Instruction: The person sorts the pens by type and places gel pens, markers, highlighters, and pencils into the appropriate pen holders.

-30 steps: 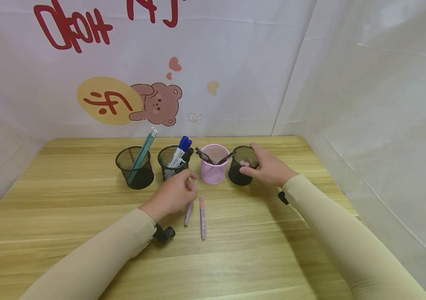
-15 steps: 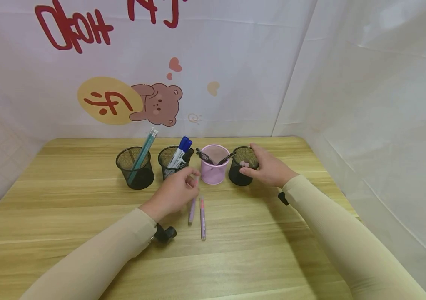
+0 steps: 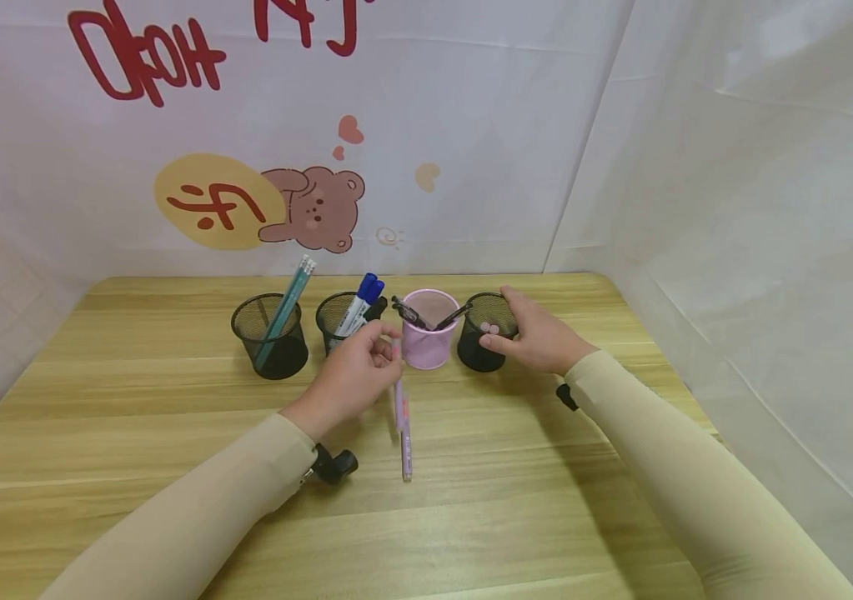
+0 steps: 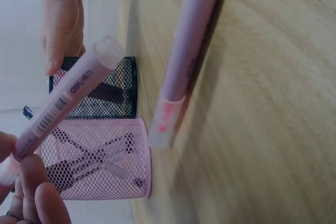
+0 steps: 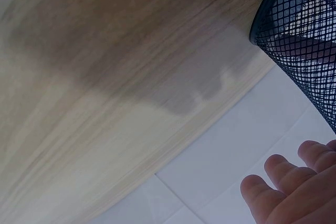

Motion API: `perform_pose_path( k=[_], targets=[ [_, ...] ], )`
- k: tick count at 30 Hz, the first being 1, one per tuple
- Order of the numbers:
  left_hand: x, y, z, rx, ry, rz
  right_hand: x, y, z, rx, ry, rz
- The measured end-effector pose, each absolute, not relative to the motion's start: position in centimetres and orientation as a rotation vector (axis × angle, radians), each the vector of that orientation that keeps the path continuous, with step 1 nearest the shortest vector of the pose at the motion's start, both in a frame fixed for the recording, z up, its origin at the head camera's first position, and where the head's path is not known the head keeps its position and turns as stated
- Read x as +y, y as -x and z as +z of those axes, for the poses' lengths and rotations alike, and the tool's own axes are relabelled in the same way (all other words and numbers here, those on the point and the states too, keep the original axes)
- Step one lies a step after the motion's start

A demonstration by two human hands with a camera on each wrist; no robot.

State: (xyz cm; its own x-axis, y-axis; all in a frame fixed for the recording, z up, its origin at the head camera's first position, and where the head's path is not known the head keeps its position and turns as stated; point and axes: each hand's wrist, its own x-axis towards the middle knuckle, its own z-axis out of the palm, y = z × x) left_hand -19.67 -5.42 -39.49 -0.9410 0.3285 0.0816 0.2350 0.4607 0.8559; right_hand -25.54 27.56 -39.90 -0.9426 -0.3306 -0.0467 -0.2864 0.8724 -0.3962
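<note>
Lilac pen [image 3: 398, 398] lifted off the desk [image 3: 171, 392], pinched at its top end by left hand [image 3: 351, 375] fingers [image 4: 31, 192], hanging tip-down just in front of the pink cup [image 3: 429, 329]; a second pen [image 3: 406, 446] lies flat on the desk beneath it, mid-desk. Right hand [image 3: 539, 337] fingers curl round the rightmost black cup [image 3: 482, 333]; two more black cups [image 3: 270, 333] with pencils and markers stand along the far edge.

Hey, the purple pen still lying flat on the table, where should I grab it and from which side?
Pinch the purple pen at mid-barrel, coming from above. It lies flat on the wooden table, long axis pointing toward the pink cup, with bare wood on both sides for fingertips.
</note>
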Motion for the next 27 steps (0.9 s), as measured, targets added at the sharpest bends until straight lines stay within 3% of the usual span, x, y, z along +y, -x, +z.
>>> perform_pose_path(
  k=[27],
  targets=[
    [-3.9,20.1,-38.9,2.482,-0.492,1.911,27.5,25.4,-39.8,2.93,0.489,-0.584]
  ],
)
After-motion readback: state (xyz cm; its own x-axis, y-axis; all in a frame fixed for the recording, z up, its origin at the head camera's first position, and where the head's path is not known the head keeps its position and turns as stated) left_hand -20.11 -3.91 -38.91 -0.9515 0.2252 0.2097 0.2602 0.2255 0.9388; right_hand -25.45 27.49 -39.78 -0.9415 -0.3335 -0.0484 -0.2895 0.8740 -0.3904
